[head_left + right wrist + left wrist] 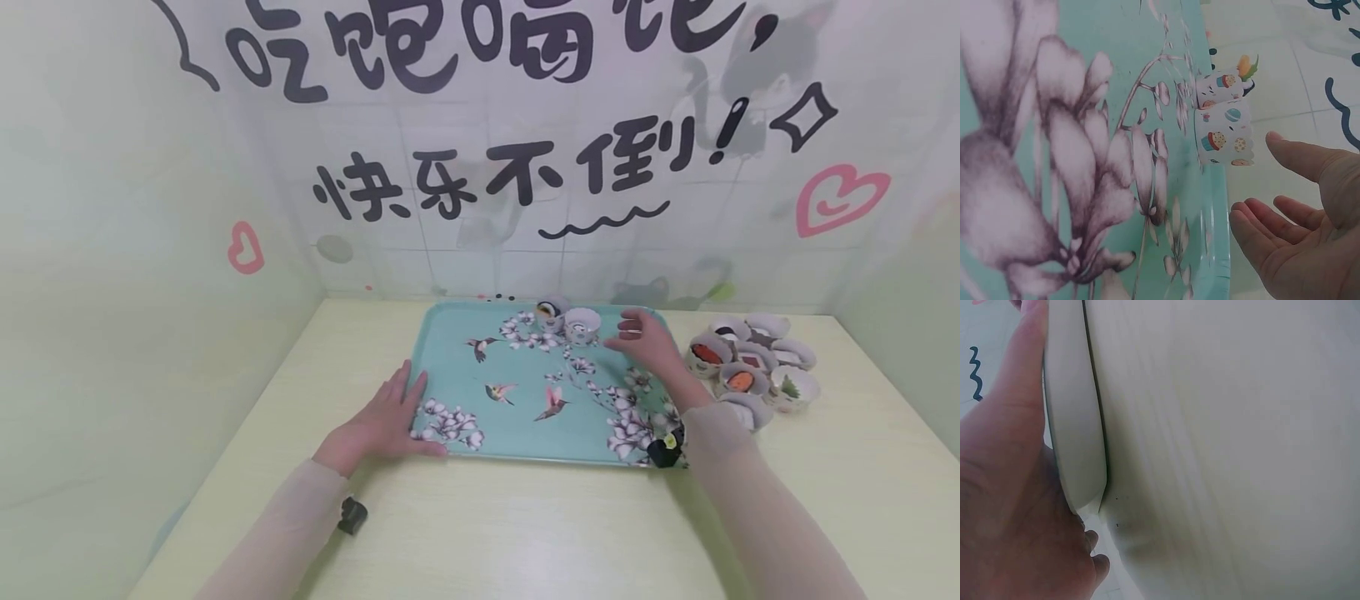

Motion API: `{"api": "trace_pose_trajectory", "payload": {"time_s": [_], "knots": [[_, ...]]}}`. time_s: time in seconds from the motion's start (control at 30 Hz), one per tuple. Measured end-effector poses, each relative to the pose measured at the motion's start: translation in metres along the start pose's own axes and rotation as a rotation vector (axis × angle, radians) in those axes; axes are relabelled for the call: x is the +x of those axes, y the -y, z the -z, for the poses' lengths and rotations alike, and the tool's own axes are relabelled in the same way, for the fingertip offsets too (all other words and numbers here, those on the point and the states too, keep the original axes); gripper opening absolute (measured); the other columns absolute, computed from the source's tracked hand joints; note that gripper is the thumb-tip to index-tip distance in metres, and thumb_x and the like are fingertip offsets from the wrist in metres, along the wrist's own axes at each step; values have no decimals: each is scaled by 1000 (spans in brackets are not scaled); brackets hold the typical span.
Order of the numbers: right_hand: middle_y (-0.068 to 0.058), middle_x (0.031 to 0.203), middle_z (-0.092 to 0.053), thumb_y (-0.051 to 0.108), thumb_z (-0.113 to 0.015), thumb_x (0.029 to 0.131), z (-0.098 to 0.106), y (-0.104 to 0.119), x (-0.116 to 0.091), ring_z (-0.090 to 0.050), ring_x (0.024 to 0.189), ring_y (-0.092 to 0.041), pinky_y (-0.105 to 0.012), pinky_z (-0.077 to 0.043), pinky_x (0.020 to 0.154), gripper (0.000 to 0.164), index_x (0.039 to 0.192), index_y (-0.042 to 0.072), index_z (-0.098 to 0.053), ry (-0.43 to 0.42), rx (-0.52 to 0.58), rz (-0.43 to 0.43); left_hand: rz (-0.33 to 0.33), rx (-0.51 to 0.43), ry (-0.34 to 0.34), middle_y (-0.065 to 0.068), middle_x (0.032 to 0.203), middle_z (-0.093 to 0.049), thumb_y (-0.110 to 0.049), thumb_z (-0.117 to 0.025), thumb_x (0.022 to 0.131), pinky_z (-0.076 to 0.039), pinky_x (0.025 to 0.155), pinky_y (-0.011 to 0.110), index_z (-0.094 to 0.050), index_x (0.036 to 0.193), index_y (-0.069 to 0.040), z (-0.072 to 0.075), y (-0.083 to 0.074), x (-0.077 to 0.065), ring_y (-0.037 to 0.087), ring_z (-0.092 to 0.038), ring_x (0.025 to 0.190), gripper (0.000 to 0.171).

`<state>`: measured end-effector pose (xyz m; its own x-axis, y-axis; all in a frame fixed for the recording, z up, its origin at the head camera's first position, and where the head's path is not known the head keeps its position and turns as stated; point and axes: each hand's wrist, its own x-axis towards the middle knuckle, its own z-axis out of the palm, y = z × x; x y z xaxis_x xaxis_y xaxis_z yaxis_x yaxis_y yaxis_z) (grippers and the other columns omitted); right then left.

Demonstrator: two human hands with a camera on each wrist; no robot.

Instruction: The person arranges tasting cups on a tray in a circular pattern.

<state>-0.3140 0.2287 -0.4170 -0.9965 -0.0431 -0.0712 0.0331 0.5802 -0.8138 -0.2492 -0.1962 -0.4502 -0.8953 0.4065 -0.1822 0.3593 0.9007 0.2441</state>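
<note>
A teal tray (517, 425) printed with birds and blossoms lies on the table. My left hand (382, 421) rests along its left edge with fingers stretched out. The tray's rim (1075, 425) shows beside the hand in the left wrist view. Two patterned paper cups stand side by side at the tray's back: one cup (553, 323) holds a dark-edged piece with a yellow-orange top, and the nearer cup (582, 331) has a whitish inside. Just right of them hovers my right hand (648, 342), empty, fingers loosely bent and thumb apart, facing the nearer cup (1222, 134).
Several more paper cups (795, 387) with small food-like pieces cluster on the table right of the tray. Black wrist devices sit by both sleeves; the right one (664, 450) overlaps the tray's front right corner. A printed wall sheet (487, 267) hangs behind the table.
</note>
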Motion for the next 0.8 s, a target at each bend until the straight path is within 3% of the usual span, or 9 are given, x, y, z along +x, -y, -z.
{"api": "trace_pose_trajectory", "payload": {"time_s": [0.8], "knots": [[-27, 152, -41, 33, -65, 97, 25, 0, -48, -42, 140, -44, -57, -44, 109, 76, 155, 1, -26, 2, -3, 68, 6, -21, 5, 29, 165, 7, -74, -72, 72, -14, 125, 58, -7, 159, 0, 0, 0, 0, 47, -3, 153, 132]]}}
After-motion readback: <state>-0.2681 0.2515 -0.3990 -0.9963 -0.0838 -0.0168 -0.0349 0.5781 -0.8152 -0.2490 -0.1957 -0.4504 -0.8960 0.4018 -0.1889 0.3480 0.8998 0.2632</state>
